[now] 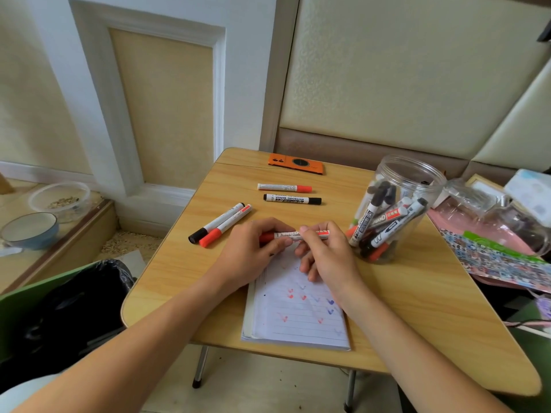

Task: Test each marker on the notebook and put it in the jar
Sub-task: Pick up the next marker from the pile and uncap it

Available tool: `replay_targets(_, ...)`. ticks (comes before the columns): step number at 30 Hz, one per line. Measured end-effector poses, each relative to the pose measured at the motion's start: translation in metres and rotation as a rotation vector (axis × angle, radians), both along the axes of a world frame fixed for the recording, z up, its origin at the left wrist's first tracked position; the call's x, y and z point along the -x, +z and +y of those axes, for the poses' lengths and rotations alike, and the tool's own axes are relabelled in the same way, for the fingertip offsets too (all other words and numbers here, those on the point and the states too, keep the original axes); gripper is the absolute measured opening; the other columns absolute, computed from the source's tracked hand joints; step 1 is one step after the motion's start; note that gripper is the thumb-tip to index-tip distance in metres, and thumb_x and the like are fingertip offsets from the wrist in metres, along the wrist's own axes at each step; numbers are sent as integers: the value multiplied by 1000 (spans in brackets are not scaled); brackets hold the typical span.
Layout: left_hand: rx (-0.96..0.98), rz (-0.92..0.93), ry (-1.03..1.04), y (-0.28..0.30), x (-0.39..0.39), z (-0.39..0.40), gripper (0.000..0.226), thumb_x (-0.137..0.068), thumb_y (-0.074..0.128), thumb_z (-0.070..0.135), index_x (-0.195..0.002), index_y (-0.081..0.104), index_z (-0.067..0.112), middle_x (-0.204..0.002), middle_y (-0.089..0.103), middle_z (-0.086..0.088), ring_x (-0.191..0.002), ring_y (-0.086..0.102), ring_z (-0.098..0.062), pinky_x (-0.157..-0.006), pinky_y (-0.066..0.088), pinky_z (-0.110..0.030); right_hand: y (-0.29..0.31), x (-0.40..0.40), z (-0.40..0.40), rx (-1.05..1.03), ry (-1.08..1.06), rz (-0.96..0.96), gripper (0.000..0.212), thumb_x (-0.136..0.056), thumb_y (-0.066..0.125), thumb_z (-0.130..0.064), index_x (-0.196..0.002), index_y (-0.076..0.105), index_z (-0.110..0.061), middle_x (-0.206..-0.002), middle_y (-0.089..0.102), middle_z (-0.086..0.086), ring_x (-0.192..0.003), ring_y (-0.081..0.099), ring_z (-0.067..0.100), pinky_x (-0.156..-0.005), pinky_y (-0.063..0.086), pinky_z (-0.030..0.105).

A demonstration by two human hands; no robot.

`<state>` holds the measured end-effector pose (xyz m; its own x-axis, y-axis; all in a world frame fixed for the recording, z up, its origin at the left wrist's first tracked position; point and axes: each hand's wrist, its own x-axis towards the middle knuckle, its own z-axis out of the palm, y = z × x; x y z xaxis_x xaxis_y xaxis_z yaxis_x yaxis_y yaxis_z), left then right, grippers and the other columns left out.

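Our two bare forearms come in from the bottom edge and meet over the top of the notebook, which lies open on the wooden table, its lined page marked with red and blue ticks.

Our left hand is closed around the red-capped end of a red marker; thumb and forefinger pinch the barrel. Our right hand pinches the same marker from above, fingertips on the white barrel toward its other end. Marker held level, just above the notebook's far edge. Cap looks on, though the fingers hide the join, so we cannot be sure.

Just right of the grip: clear plastic jar, lid off, upright, holding a bundle of markers leaning at angles.

Left of the grip and slightly beyond: a pair of markers lying side by side, touching, one black-capped marker, one red-capped marker.

Beyond the grip: black whiteboard marker lying flat, and past it another red marker, the far red marker, roughly parallel. Farther still, an orange phone at the table's back edge.
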<state>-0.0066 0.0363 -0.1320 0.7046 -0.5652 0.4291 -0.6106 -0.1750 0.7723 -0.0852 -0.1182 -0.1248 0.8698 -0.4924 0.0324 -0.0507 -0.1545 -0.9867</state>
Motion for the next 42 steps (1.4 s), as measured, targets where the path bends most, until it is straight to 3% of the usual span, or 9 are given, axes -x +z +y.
replay_targets(10,28,58,-5,-1,0,2,8,-95,69,21,-102,73,20,-82,73,1,-76,69,-15,-71,56,-33,-1,0,3,32,2,7,20,-102,63,-31,-98,52,-15,-70,70,4,-49,59,21,-39,38,25)
replay_targets(16,14,59,6,-1,3,1,5,-96,68,21,-100,71,20,-74,70,2,-69,66,-11,-65,52,-24,0,2,3,54,1,9,21,-103,63,-32,-101,51,-14,-75,71,6,-51,62,22,-39,38,25)
replay_targets(20,-31,-20,16,-2,1,-3,15,-96,67,27,-110,68,23,-91,71,8,-85,66,-11,-76,54,-37,8,1,1,11,7,60,17,-103,60,-32,-104,51,-18,-77,77,9,-60,67,34,-43,43,28)
replay_targets(22,-83,-54,32,-5,1,-5,38,-94,69,33,-127,56,22,-104,67,5,-93,63,-11,-83,53,-35,20,1,-3,-4,-4,-12,11,-103,61,-21,-107,52,-15,-83,77,11,-66,74,30,-45,48,29)
replay_targets(25,-182,-94,95,-11,3,-5,69,-90,70,42,-144,34,22,-123,56,1,-109,52,-11,-93,44,-29,52,5,-13,192,-98,-218,13,-101,62,-11,-109,51,-10,-91,72,7,-73,78,20,-51,56,31)
replay_targets(30,-554,-270,150,-12,-2,-1,51,-93,43,65,-136,50,37,-141,45,9,-132,43,-14,-110,32,-40,115,22,-41,586,-293,-481,21,-98,63,-21,-113,48,-19,-80,70,-6,-71,76,12,-69,61,51)
replay_targets(35,-690,-232,11,-12,-3,7,79,-85,14,81,-152,31,43,-161,26,10,-153,11,-12,-120,8,-38,153,35,-74,912,-494,-526,25,-95,55,-15,-115,53,-2,-89,67,2,-73,56,10,-77,41,11)
replay_targets(38,-743,-192,-42,-8,-2,10,75,-92,20,79,-157,19,43,-168,10,9,-154,-7,-8,-121,-3,-32,154,35,-86,1010,-481,-443,23,-95,54,-14,-114,52,-2,-99,67,11,-79,54,20,-74,35,25)
replay_targets(42,-792,-218,-24,-10,2,11,86,-83,5,84,-159,9,44,-169,-2,8,-153,-14,-8,-122,-6,-32,153,36,-89,1005,-489,-477,21,-95,51,-11,-114,51,-1,-102,65,14,-78,51,18,-73,34,25)
